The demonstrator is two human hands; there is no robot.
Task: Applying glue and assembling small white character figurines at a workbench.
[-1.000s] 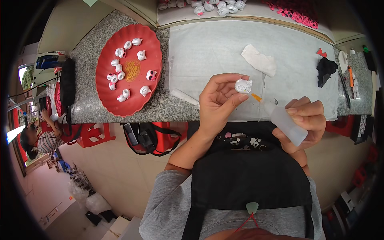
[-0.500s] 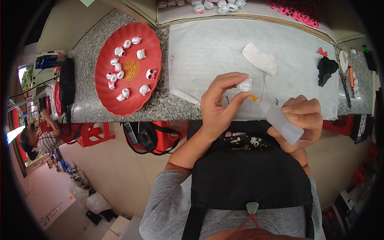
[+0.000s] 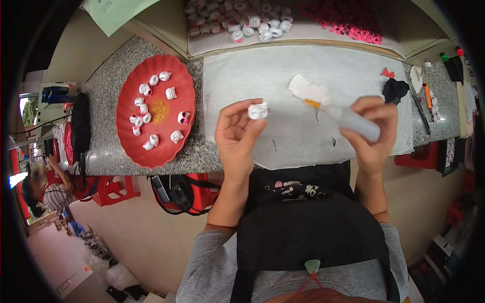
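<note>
My left hand (image 3: pixel 235 137) pinches a small white animal-head piece (image 3: pixel 258 111) between thumb and fingers, above the left part of the white sheet (image 3: pixel 283 146). In my right hand (image 3: pixel 375 134) is a translucent squeeze bottle (image 3: pixel 356 124), its orange nozzle (image 3: pixel 312 103) pointing left. The nozzle is apart from the piece and over the lower edge of a crumpled white tissue (image 3: pixel 307 88). To the left, a red scalloped plate (image 3: pixel 169 151) bears several similar white pieces (image 3: pixel 143 108), some with pink and black parts.
Behind the sheet, a shelf holds many white pieces (image 3: pixel 254 21) and a heap of pink parts (image 3: pixel 348 25). A black cloth (image 3: pixel 395 91), a red bow (image 3: pixel 387 72) and pens (image 3: pixel 427 96) lie at the right. Another person (image 3: pixel 55 194) sits far left; a red stool (image 3: pixel 113 191) stands below the counter.
My hands have moved apart: the left went left with the white piece, and the bottle's nozzle drew away from it. The view has shifted, showing more of the shelf.
</note>
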